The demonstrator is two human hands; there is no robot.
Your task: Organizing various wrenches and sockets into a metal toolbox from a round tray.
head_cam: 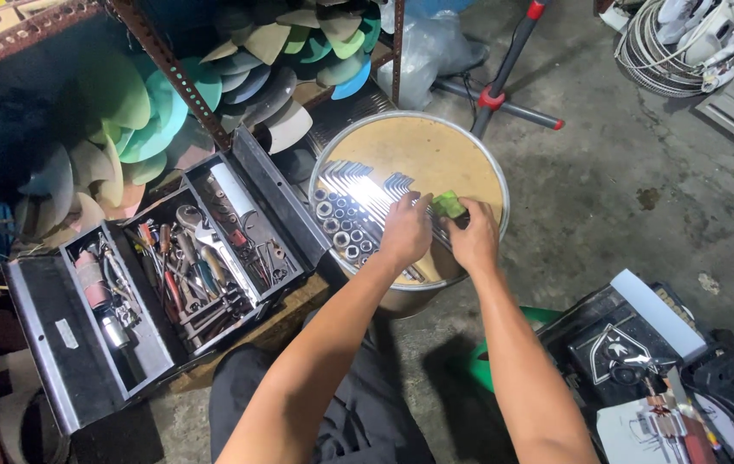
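Both hands meet over the round surface (470, 155), a tan disc with a metal rim. From the head view, the right hand (475, 236) has its grip closed around a small green object (448, 204), pinched at the fingertips near the right edge of the surface. The left hand (405, 230) lies just beside it, fingers curled down onto the row of hex keys (358, 185); whether its grip holds one cannot be told. Sockets (339, 225) stand in rows near the left edge of the surface, close to the left hand. Beside the surface, on its left, an open black toolbox (169, 275) shows trays full of wrenches and screwdrivers. Coloured fan blades (152, 112) hang on the rusty rack behind it.
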